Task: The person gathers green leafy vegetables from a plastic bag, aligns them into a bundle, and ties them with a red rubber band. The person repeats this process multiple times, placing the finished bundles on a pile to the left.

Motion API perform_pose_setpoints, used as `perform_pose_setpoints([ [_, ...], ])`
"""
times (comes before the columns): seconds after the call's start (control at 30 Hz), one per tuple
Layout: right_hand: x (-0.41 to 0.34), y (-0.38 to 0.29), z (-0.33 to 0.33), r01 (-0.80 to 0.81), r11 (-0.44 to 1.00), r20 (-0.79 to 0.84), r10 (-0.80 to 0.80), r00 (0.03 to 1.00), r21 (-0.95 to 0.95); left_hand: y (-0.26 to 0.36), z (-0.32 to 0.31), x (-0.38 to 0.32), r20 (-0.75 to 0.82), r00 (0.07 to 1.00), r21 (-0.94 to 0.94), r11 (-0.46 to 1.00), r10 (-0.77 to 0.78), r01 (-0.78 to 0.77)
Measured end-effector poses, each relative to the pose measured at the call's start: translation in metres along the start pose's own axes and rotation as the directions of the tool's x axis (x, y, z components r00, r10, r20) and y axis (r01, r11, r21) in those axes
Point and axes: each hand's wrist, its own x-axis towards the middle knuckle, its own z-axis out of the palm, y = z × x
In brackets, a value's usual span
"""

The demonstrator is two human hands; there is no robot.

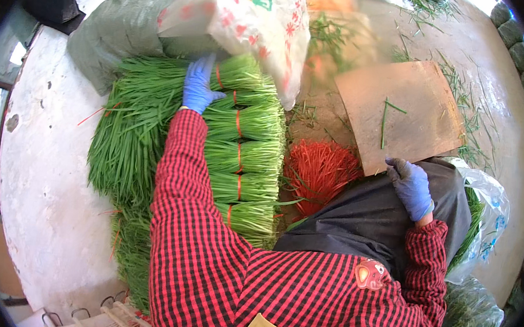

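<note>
Bundles of long green leafy stalks, likely garlic chives (244, 155), lie stacked in a row, each bound with an orange-red tie. On the uppermost bundle rests my left hand (198, 85) in a blue glove, palm down with the fingers pointing away. My right hand (409, 186), also gloved in blue with dirty fingertips, is loosely curled above the dark apron over my knee, beside the lower edge of a brown board (402, 115). Whether it holds anything is not visible. A pile of red tie strips (319, 173) sits between the bundles and my leg. Two cut green pieces lie on the board.
A white plastic bag with red and green print (264, 33) overhangs the far bundles. Behind them stands a grey-green sack (114, 34). Clear bags holding greens (473, 308) are at my right. Loose leaves litter the floor, and a white wall (53, 145) runs along the left.
</note>
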Motion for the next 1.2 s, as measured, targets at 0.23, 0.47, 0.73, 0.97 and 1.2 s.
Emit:
perform_pose_setpoints([
  [0.23,0.001,-0.006,-0.003,0.012,0.994,0.094,-0.001,0.996,-0.112,-0.022,-0.024,0.01,0.119,0.993,0.185,0.983,-0.02,-0.002],
  [0.47,0.004,-0.004,0.0,0.023,0.991,0.156,-0.002,0.988,-0.134,0.01,-0.02,0.016,-0.033,0.998,0.034,0.998,0.053,-0.052],
  [0.73,0.001,-0.001,0.001,0.106,0.985,0.062,-0.098,0.993,-0.137,0.009,-0.01,0.033,0.111,0.994,0.128,0.991,0.022,-0.036],
  [0.97,-0.005,0.003,0.001,0.042,0.993,-0.001,-0.042,0.999,-0.109,0.008,0.002,0.023,0.264,0.941,0.247,0.958,-0.209,0.144],
  [1.2,-0.01,0.013,0.006,0.064,0.99,-0.014,-0.067,0.998,-0.129,0.029,-0.037,0.032,0.42,0.864,0.383,0.917,-0.279,0.11],
])
